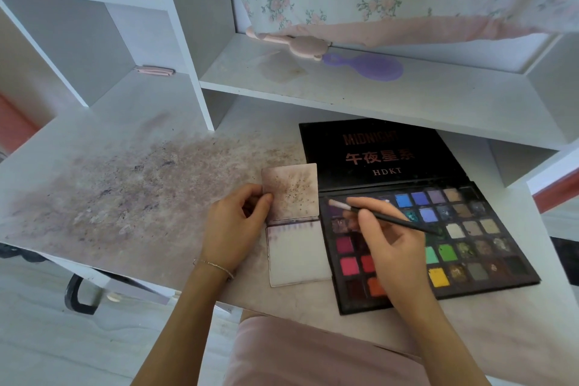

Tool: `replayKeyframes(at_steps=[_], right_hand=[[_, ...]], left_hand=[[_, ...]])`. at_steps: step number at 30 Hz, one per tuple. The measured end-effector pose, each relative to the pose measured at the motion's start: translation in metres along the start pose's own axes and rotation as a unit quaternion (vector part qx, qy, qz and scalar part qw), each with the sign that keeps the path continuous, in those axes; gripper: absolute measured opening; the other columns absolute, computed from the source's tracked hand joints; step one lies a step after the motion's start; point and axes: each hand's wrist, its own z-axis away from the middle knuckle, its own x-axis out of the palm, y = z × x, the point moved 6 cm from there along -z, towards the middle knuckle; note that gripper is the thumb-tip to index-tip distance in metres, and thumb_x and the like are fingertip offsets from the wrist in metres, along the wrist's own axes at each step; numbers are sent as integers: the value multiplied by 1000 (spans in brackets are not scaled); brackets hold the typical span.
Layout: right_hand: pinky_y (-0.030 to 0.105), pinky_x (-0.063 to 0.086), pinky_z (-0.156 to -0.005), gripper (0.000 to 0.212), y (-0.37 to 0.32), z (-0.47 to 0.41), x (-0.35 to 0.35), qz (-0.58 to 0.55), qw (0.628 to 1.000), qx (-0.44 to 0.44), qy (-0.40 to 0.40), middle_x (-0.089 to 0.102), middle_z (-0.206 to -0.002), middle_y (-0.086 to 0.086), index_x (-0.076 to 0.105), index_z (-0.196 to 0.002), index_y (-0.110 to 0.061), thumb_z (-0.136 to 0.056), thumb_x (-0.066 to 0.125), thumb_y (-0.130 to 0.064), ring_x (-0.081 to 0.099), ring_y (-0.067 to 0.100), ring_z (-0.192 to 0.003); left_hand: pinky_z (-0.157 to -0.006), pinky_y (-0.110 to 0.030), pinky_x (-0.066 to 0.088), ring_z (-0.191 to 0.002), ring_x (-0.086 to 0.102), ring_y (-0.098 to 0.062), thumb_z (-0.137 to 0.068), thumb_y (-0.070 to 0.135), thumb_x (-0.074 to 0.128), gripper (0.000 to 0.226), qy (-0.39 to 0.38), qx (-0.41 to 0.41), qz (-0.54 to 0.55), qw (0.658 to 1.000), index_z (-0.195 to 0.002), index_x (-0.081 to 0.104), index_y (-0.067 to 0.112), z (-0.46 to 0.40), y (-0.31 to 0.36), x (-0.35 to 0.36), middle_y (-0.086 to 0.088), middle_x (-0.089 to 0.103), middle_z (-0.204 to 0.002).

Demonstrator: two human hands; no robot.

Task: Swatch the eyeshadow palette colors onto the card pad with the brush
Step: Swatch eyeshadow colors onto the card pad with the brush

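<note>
An open black eyeshadow palette [463,229] with several coloured pans lies on the desk at right, its lid [376,153] flat behind it. To its left lies a small card pad [297,254]; its stained top sheet [291,191] is flipped up. My left hand [235,222] pinches that sheet's left edge. My right hand [388,244] holds a thin black brush [376,215] over the palette. The pale brush tip points left, over the purple pans at the palette's top left corner. A few faint purple marks line the top of the white page.
The white desk [125,197] is smeared with powder left of the pad. A shelf above holds a purple hairbrush [366,66] and a pink object [297,44]. White shelf uprights [188,41] stand at back left. A pink cushion [313,354] lies below the desk's front edge.
</note>
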Motion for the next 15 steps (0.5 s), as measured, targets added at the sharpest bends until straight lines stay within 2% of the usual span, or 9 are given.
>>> replayKeyframes(at_steps=[4, 8, 12, 15], right_hand=[[10, 48, -63, 30, 2, -5, -35, 19, 998, 1, 63, 69, -77, -16, 63, -84, -24, -87, 50, 3, 64, 2, -74], [6, 47, -61, 31, 8, -7, -58, 65, 993, 0, 94, 64, -77, -11, 57, -84, -28, -90, 47, 0, 62, -5, -76], [7, 46, -64, 32, 15, -4, -60, 136, 987, -11, 81, 60, -79, -10, 50, -83, -34, -91, 44, -4, 59, -6, -78], [12, 44, -58, 31, 21, -2, -56, 188, 980, -9, 56, 60, -74, -11, 48, -79, -37, -91, 45, -8, 58, -5, -75]], left_hand=[[-57, -7, 40, -63, 56, -3, -86, 15, 59, 9, 4, 1, -5, 1000, -85, 67, 20, 0, 1, 0, 11, 62, -68], [-57, -5, 38, -63, 56, -3, -86, 14, 59, 9, 7, -8, -5, 1000, -85, 67, 17, 0, 0, 0, 6, 64, -69], [-57, -6, 39, -63, 57, -5, -86, 13, 59, 9, 10, -14, -7, 1000, -85, 68, 15, 0, 1, 0, 3, 65, -69], [-57, -5, 38, -63, 57, -5, -86, 12, 59, 9, 7, -12, -9, 1000, -86, 68, 13, 0, 2, 0, 2, 65, -69]])
